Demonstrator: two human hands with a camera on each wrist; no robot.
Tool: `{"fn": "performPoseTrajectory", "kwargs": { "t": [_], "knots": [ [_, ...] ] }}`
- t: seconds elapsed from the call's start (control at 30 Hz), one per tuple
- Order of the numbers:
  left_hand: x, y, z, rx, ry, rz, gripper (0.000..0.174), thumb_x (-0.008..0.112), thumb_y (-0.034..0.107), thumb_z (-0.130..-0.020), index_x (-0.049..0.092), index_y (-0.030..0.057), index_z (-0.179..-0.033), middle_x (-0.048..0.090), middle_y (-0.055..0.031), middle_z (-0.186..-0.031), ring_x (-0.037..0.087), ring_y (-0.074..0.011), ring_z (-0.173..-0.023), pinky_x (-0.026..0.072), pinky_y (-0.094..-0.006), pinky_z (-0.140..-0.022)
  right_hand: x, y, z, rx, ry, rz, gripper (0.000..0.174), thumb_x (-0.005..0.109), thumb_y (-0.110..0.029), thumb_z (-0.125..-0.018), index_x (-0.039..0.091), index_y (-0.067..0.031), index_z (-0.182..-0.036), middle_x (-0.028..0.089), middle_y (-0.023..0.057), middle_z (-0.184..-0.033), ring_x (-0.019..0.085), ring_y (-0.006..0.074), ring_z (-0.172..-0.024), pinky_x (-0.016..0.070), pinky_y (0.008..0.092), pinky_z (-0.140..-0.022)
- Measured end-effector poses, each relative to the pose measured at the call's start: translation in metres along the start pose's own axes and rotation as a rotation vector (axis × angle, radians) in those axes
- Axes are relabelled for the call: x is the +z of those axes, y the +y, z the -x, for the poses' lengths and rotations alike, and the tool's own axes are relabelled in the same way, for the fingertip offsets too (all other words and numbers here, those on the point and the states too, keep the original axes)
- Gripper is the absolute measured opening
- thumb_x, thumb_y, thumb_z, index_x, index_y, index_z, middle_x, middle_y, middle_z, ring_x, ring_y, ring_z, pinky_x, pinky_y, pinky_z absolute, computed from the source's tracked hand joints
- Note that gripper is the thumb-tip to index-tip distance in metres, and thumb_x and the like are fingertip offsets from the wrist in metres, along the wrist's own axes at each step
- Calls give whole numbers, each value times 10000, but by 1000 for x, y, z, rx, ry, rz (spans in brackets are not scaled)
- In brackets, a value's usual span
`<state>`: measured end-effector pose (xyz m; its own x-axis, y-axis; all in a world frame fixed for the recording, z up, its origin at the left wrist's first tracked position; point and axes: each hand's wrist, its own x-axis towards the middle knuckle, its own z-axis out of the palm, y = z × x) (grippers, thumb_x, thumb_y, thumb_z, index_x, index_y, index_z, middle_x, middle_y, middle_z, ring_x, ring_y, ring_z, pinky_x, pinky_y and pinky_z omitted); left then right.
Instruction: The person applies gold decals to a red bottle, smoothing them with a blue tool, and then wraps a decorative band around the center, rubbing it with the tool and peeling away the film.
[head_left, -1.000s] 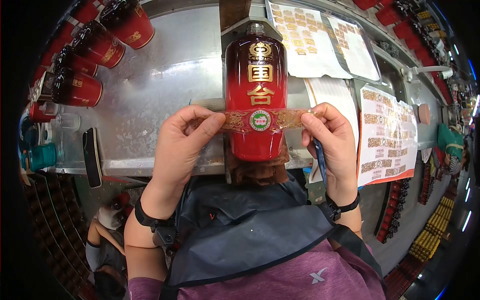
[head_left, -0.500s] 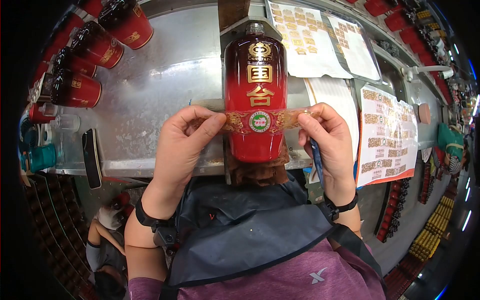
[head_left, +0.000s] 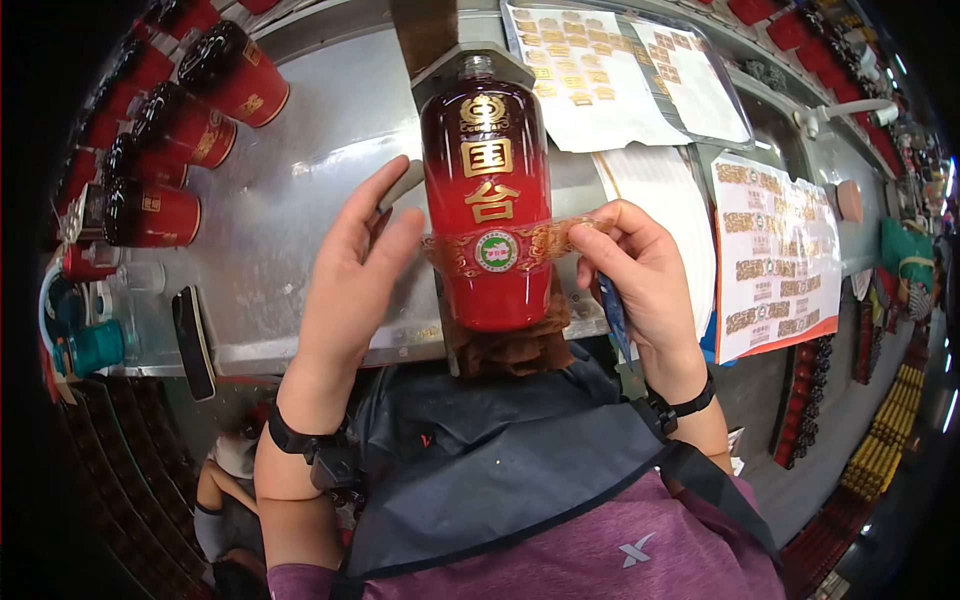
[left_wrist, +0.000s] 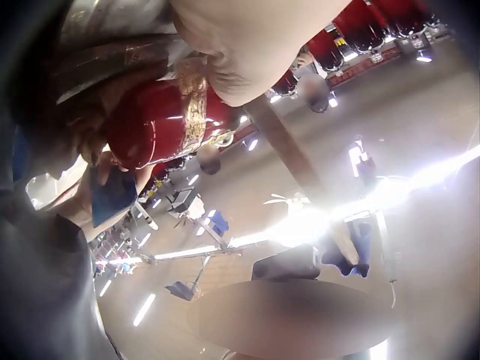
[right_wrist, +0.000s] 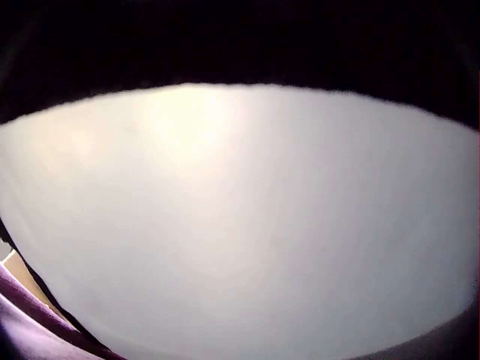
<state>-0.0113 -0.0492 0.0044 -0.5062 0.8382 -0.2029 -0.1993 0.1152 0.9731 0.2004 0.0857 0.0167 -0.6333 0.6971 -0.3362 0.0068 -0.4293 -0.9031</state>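
- Left hand has let go of the band at its left end and is now released, fingers straight, just left of the bottle
- One bottle lies on the metal table with one band across it; at least four more red bottles lie far left
- Right hand pinches the band's right end
- Only the left wrist view shows bottle and band from below; the right wrist view is a pale blur

One red bottle lies on the desk with one gold label strip across it. Two hands flank it, the left hand and the right hand. At least four more red bottles lie at the left. I count three sticker sheets, one black phone and one teal cup.
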Motion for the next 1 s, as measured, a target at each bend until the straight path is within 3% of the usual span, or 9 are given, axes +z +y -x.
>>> {"fn": "performPoseTrajectory", "kwargs": {
  "t": [0.07, 0.17, 0.4, 1.0],
  "knots": [
    [6, 6, -1, 38, -119, -107, 815, 740, 218, -897, 282, -48, -1516, 391, -206, -1510, 339, -248, -1425, 257, -367, -1171, -2, 2, -1, -6, -1, 4, 94, 699, -102, -923, 631, -37, -921, 630, -16, -735, 578, 47, -625, 430, 188, -580],
    [24, 14, 1, 31, -148, -75, 845, 763, 153, -872, 259, -63, -1516, 418, -200, -1487, 372, -251, -1401, 272, -371, -1165, -2, 3, -2, -10, -6, 14, 96, 697, -105, -925, 635, -32, -923, 636, -16, -744, 577, 45, -631, 430, 187, -584],
    [34, 22, 1, -2, -139, -31, 776, 777, 127, -859, 339, -52, -1474, 535, -140, -1353, 510, -199, -1253, 382, -349, -1088, -3, 6, -4, -18, -37, -1, 106, 697, -110, -925, 652, -14, -922, 642, -8, -751, 573, 47, -638, 437, 189, -592],
    [40, 23, 3, -44, -75, -18, 752, 788, 124, -845, 371, -37, -1449, 573, -127, -1302, 542, -182, -1203, 422, -337, -1046, -6, 12, -7, 2, -65, -55, 122, 705, -119, -923, 643, -15, -932, 651, -4, -792, 581, 43, -667, 455, 185, -613]
  ]
}}
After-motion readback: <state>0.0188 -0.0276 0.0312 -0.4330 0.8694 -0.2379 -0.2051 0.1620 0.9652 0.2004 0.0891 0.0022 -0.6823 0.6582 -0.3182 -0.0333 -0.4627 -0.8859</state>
